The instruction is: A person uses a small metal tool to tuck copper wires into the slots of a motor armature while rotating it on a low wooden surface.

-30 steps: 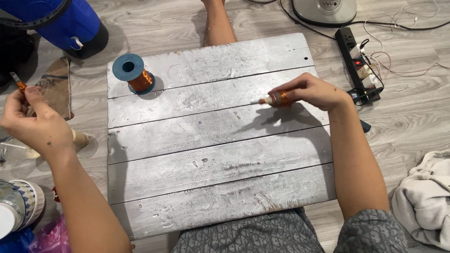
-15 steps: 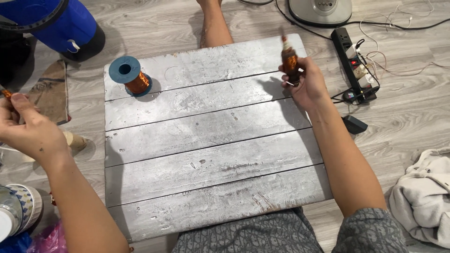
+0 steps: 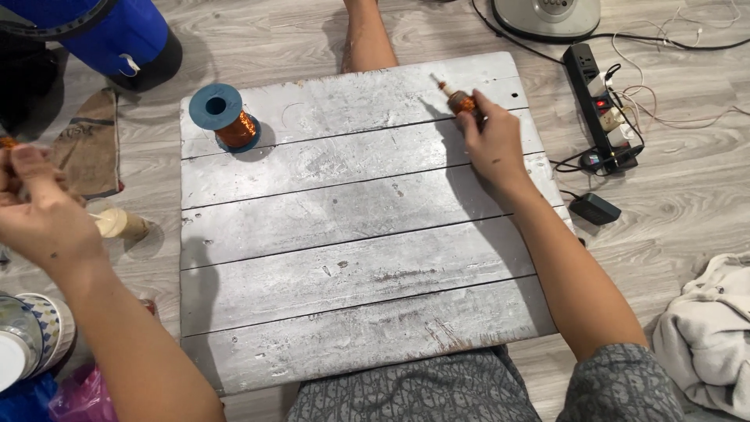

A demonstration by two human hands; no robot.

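My right hand [image 3: 491, 141] rests on the far right part of a grey plank board [image 3: 351, 234] and grips a small rod wound with copper wire [image 3: 459, 100], its tip pointing up and left. My left hand [image 3: 39, 211] is off the board's left side, fingers pinched on a small copper-coloured piece [image 3: 8, 144] at the frame edge. A blue-capped spool of copper wire [image 3: 225, 117] stands upright on the board's far left corner, apart from both hands.
A power strip [image 3: 601, 101] with plugs and cables and a black adapter [image 3: 594, 209] lie right of the board. A fan base [image 3: 547, 16] sits behind it. A blue container [image 3: 101, 35], brown cloth [image 3: 94, 148], small cream bottle [image 3: 121, 224], tape rolls [image 3: 31, 336] lie left; a grey garment [image 3: 707, 336] lies right.
My right hand has swung the wound rod from lying sideways at mid-board up to the far right, then tilted it leftward. My left hand stayed at the left, drifting slightly lower.
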